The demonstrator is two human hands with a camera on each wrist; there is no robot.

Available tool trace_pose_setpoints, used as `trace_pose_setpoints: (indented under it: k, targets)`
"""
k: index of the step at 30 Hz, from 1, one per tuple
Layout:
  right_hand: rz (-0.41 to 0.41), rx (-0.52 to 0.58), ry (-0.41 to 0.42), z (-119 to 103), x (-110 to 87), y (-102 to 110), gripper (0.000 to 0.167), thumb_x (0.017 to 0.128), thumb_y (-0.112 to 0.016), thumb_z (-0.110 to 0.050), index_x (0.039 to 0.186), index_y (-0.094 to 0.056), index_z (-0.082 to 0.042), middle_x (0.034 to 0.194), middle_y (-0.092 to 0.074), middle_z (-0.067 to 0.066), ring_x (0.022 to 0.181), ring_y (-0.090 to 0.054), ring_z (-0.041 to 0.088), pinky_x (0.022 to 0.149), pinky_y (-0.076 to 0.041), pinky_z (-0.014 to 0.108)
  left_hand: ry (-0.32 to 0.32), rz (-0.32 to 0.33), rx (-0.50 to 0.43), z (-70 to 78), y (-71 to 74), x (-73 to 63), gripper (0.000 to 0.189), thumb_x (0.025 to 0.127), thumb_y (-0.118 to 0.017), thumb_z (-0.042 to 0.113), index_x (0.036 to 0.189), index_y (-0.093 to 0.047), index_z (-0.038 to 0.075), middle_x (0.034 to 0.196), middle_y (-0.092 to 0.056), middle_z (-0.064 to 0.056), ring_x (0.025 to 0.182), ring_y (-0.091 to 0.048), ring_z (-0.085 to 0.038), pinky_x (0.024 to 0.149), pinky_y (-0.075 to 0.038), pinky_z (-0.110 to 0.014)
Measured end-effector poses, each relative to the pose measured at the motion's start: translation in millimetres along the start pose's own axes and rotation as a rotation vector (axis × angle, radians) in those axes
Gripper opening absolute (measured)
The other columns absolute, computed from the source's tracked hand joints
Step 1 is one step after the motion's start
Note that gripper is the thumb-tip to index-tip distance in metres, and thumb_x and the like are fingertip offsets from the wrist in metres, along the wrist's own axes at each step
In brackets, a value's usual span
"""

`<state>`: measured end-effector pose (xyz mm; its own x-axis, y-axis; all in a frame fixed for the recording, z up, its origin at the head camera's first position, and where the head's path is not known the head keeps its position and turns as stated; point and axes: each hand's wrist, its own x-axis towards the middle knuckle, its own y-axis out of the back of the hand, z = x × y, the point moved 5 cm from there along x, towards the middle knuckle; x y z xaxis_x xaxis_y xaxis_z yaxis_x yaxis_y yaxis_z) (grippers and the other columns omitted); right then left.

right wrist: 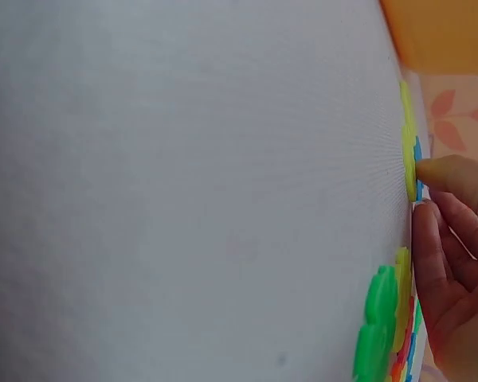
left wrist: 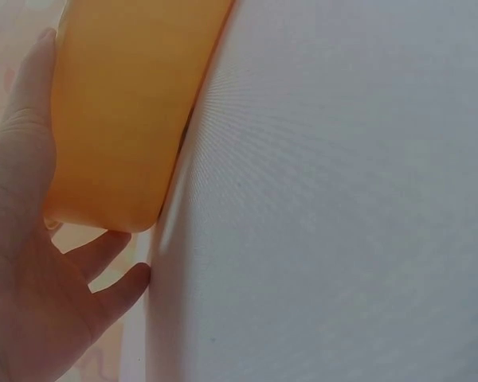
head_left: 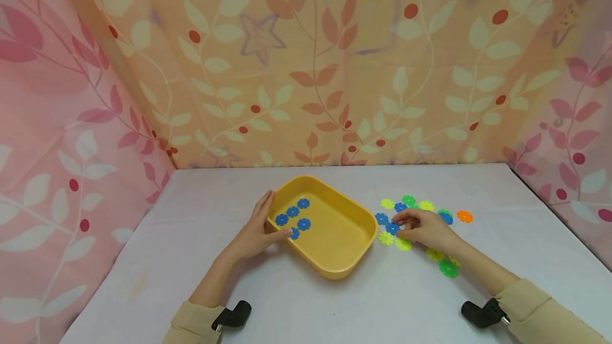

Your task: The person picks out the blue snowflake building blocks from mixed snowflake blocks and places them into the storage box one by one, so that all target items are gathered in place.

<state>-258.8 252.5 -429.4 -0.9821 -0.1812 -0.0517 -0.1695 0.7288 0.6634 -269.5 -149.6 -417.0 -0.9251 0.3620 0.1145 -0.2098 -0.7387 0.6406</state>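
A yellow plastic tray [head_left: 341, 227] stands slanted near the middle of the table, with several blue notched discs [head_left: 303, 224] lying at its left end. My left hand [head_left: 255, 233] grips the tray's left end, thumb over the rim and fingers along the outside; the left wrist view shows the tray wall [left wrist: 123, 119] beside that hand. My right hand [head_left: 427, 229] is right of the tray, its thumb and forefinger pinching the edge of a blue notched disc [head_left: 392, 228]. In the right wrist view a fingertip touches this blue disc [right wrist: 418, 147], beside a yellow disc [right wrist: 409, 151].
Around the right hand lie loose discs: yellow [head_left: 386, 238], green [head_left: 448, 268], blue [head_left: 381, 218] and orange [head_left: 465, 216], some overlapping. A white cloth [head_left: 287, 307] covers the table. Patterned curtains [head_left: 311, 68] hang at the back and both sides.
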Motion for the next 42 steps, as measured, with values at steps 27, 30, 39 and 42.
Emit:
trace_pose_setpoints:
  k: [27,30,39,42]
  targets:
    - [0.053,0.076,-0.021,0.5,-1.2,3.1,0.04,0.083,-0.078,-0.03,0.114,-0.066,-0.009,0.102,-0.067,0.005,0.085,-0.061,0.021,0.069,-0.055,0.023,-0.009,0.003,0.004,1.6,1.4,-0.1,0.108,0.082,-0.075,0.048,0.158,-0.006,0.015,0.163,-0.001,-0.003,0.148,-0.006,-0.028,0.114,-0.015,-0.057]
    - [0.044,0.134,-0.004,-8.3,-1.6,6.2,0.042,0.085,-0.077,-0.032,0.118,-0.065,-0.008,0.11,-0.066,0.009,0.089,-0.063,0.022,0.072,-0.054,0.023,-0.006,-0.002,0.001,2.4,1.9,-0.5,0.108,0.082,-0.075,0.047,0.158,-0.005,0.017,0.163,0.0,-0.003,0.148,-0.005,-0.028,0.114,-0.015,-0.056]
    - [0.004,0.287,0.063,-58.5,10.2,4.2,0.042,0.088,-0.074,-0.028,0.121,-0.063,-0.005,0.121,-0.063,0.015,0.093,-0.067,0.024,0.079,-0.056,0.031,-0.004,-0.005,-0.004,2.8,1.8,-0.9,0.108,0.083,-0.075,0.047,0.158,-0.005,0.017,0.163,0.0,-0.002,0.148,-0.006,-0.028,0.114,-0.014,-0.055]
    - [-0.035,0.337,0.068,-76.4,18.5,-5.7,0.041,0.088,-0.074,-0.024,0.121,-0.062,-0.003,0.119,-0.064,0.015,0.094,-0.068,0.025,0.08,-0.056,0.035,-0.004,-0.008,-0.001,1.7,0.6,-0.2,0.107,0.083,-0.075,0.047,0.158,-0.005,0.017,0.163,0.001,-0.001,0.148,-0.005,-0.028,0.114,-0.014,-0.055]
